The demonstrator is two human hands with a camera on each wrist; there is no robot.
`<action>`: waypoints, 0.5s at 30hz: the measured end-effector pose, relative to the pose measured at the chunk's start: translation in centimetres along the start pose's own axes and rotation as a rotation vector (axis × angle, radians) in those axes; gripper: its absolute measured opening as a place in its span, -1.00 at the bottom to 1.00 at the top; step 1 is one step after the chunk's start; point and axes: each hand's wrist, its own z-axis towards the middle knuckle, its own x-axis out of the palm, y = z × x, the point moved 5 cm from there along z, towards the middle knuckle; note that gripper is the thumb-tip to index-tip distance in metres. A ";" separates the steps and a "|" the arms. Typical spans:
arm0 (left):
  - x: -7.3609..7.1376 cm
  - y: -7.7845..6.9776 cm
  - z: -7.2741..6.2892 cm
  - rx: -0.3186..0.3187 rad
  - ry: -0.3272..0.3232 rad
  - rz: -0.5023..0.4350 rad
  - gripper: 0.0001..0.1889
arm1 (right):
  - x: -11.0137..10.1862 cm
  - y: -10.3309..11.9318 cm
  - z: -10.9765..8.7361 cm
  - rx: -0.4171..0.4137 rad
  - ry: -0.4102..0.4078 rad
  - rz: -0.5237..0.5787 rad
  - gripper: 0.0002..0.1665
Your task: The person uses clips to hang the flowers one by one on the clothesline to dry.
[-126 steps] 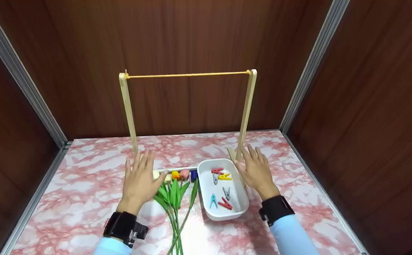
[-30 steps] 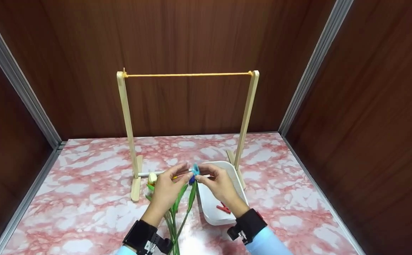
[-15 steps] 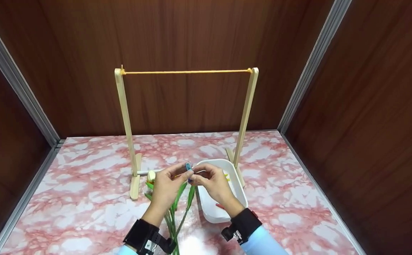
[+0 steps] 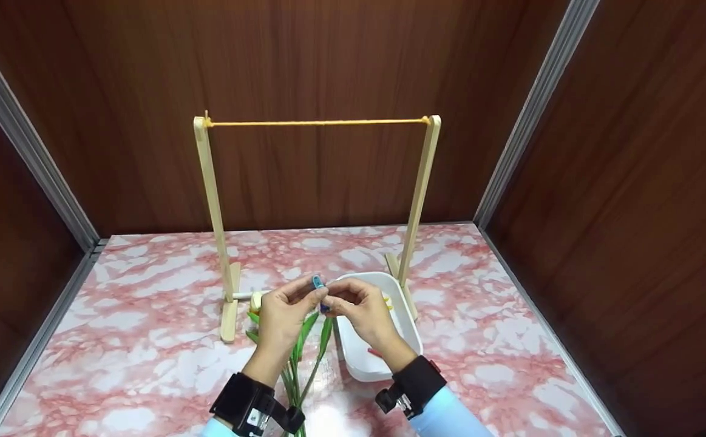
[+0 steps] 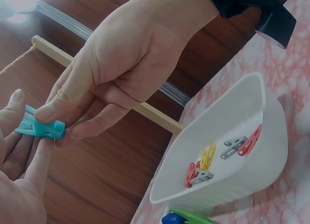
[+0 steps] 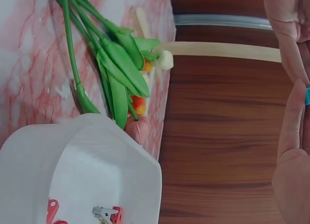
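Note:
A light-blue clothespin is raised between both hands. My right hand has its thumb on the clothespin's face with fingers curled behind. The left hand pinches it from the other side. In the head view the left hand and right hand meet at the fingertips, with the clothespin showing above them. Only a sliver of the clothespin shows in the right wrist view. Below the hands lie artificial tulips with green stems, partly covered by the hands in the head view.
A white tub stands below my right hand, holding red, grey and yellow clothespins. Behind is a wooden frame with an orange cord across its top. Brown panels enclose the marbled table.
Earlier both hands were spread flat and the light-blue clothespin lay in the tub. It was then lifted between both hands. Over the last second it has shifted slightly left and tilted.

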 end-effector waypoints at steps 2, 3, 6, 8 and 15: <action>0.0 -0.2 0.0 0.004 -0.004 0.005 -0.63 | 0.0 0.0 0.0 0.004 -0.008 0.002 -0.75; 0.0 -0.2 0.0 0.005 -0.007 0.009 -0.64 | 0.0 0.1 0.0 0.003 -0.012 0.007 -0.75; -0.1 -0.4 0.1 0.007 -0.017 0.012 -0.66 | 0.1 0.2 0.0 0.001 -0.024 0.016 -0.75; -0.1 -0.5 0.2 0.006 -0.026 -0.001 -0.68 | 0.2 0.3 0.0 -0.002 -0.027 0.022 -0.74; -0.3 -0.9 0.4 0.017 -0.033 -0.082 -0.74 | 0.5 0.6 -0.2 -0.006 -0.014 0.033 -0.69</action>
